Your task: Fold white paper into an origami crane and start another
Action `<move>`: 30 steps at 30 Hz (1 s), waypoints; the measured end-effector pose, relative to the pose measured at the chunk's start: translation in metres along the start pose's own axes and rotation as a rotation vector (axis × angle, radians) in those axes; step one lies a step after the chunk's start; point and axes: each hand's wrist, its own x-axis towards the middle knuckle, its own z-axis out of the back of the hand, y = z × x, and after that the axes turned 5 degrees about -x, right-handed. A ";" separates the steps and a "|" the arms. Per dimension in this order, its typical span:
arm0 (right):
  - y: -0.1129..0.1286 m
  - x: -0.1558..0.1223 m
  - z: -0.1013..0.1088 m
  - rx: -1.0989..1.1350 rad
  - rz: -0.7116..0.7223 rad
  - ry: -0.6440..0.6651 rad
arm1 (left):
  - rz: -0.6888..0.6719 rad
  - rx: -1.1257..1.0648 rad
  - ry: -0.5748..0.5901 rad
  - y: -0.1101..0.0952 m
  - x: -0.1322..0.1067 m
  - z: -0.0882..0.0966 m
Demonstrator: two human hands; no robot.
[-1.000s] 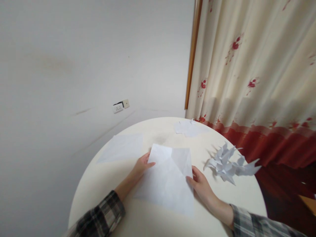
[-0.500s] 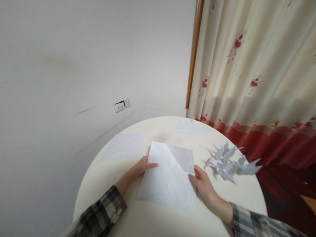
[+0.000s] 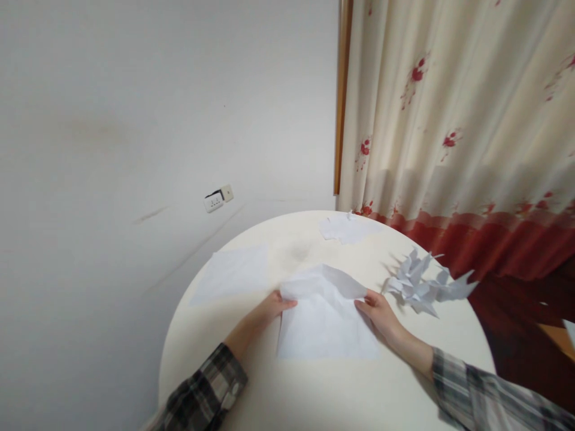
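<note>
A white sheet of paper [image 3: 327, 326] with crease lines is held between my two hands, over the near middle of the round white table [image 3: 287, 395]. My left hand [image 3: 275, 306] pinches its left edge, thumb on top. At the right edge my right hand [image 3: 376, 310] grips it the same way, fingers behind the sheet. The far part of the paper bends upward between the hands, and its near edge hangs close to the tabletop. The fingers under the sheet are partly hidden.
Several folded white paper figures [image 3: 422, 284] lie heaped on the table's right. More flat paper [image 3: 231, 269] lies at the left, and torn-looking paper pieces [image 3: 345, 229] at the far edge. A wall with a socket [image 3: 214, 202] and a patterned curtain [image 3: 449, 120] stand behind.
The sheet has gone from lying fairly flat to bending up at its far part, with both hands now nearer its far corners. The view has shifted slightly.
</note>
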 end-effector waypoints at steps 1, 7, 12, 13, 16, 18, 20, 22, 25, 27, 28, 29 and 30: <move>0.000 0.001 0.000 -0.015 -0.016 0.004 | -0.002 -0.022 -0.002 0.001 0.001 0.001; 0.011 -0.001 -0.002 0.042 -0.091 -0.031 | 0.092 -0.085 0.055 0.010 0.005 0.009; 0.021 -0.001 -0.007 0.068 -0.087 0.025 | 0.054 -0.081 0.020 0.017 0.006 0.011; 0.022 -0.001 -0.008 0.057 -0.090 0.039 | 0.048 -0.079 0.015 0.017 0.005 0.010; 0.023 -0.002 -0.009 0.018 -0.081 0.067 | 0.060 -0.108 0.000 0.014 0.002 0.006; 0.023 -0.003 -0.008 0.001 -0.065 0.072 | 0.071 -0.132 0.000 0.011 0.001 0.004; 0.022 -0.004 -0.007 -0.006 -0.054 0.068 | 0.076 -0.143 -0.002 0.010 0.001 0.004; 0.020 -0.005 -0.005 -0.005 -0.043 0.060 | 0.078 -0.146 -0.012 0.012 0.004 0.005; 0.017 -0.004 -0.004 -0.013 -0.030 0.048 | 0.082 -0.140 -0.021 0.018 0.009 0.008; 0.015 -0.003 -0.003 -0.034 -0.024 0.045 | 0.073 -0.138 -0.029 0.021 0.012 0.010; 0.014 -0.002 -0.002 -0.048 -0.020 0.049 | 0.073 -0.140 -0.027 0.022 0.013 0.010; 0.013 -0.002 -0.001 -0.061 -0.016 0.054 | 0.073 -0.142 -0.026 0.023 0.013 0.010; 0.012 -0.002 -0.001 -0.073 -0.010 0.060 | 0.075 -0.143 -0.024 0.023 0.014 0.010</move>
